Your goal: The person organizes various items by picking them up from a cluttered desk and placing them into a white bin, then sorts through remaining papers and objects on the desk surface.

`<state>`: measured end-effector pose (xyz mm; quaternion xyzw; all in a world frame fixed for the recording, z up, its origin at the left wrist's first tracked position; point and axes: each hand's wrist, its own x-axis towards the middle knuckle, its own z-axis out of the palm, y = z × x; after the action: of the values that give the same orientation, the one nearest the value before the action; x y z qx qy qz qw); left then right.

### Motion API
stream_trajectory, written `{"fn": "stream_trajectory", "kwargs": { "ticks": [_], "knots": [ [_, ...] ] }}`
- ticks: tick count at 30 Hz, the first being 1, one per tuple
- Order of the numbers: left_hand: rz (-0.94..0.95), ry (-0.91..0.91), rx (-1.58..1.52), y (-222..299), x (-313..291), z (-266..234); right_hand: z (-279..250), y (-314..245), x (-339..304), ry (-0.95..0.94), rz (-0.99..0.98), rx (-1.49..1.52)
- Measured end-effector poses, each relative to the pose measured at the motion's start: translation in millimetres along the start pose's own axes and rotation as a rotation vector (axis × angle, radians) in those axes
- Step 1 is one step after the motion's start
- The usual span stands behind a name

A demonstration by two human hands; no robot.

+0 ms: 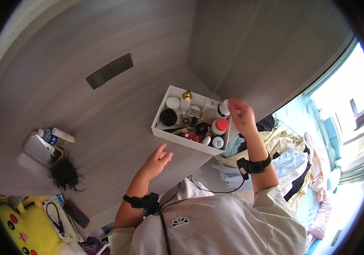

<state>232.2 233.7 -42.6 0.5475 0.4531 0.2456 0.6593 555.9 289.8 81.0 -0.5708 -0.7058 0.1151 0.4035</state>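
A white rectangular box (163, 135) full of cosmetics stands on the grey wooden desktop. My right hand (242, 115) is at its right-hand edge, fingers closed on the top of a white bottle (223, 111) with a dark band. Beside that bottle is a jar with a red lid (222, 124). The box also holds a gold-topped pump bottle (186, 98), a round black container (168, 117) and a white-lidded jar (173, 103). My left hand (156, 162) is in front of the box, apart from it, fingers partly spread and holding nothing.
To the left are a mirror (36, 149), small bottles (54, 136) and a black feathery item (65, 172). A phone (76, 213) lies near a yellow plush toy (28, 229). A dark socket strip (110, 71) is behind. Piled clothes (290, 163) cover a bed at right.
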Motion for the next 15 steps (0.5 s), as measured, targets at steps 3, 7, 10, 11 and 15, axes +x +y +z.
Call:
{"fn": "stream_trajectory", "kwargs": {
  "ticks": [3,7,10,11,15],
  "knots": [
    [-0.19,-0.003,-0.187,19.2,17.9,13.9,-24.6,66.4,-22.7,0.212,0.254,0.146],
    [-0.328,0.041,-0.349,24.1,34.8,30.5,13.3,140.2,-55.9,0.085,0.623,0.498],
    [-0.386,0.026,-0.416,25.7,41.4,46.5,22.8,133.8,-46.3,-0.07,0.712,0.794],
    [-0.363,0.03,-0.448,22.9,45.9,55.9,20.6,136.4,-46.2,-0.077,0.708,0.798],
    [-0.266,0.057,-0.484,13.6,57.8,69.5,25.0,149.7,-57.6,-0.15,0.539,0.74]
  ]
}}
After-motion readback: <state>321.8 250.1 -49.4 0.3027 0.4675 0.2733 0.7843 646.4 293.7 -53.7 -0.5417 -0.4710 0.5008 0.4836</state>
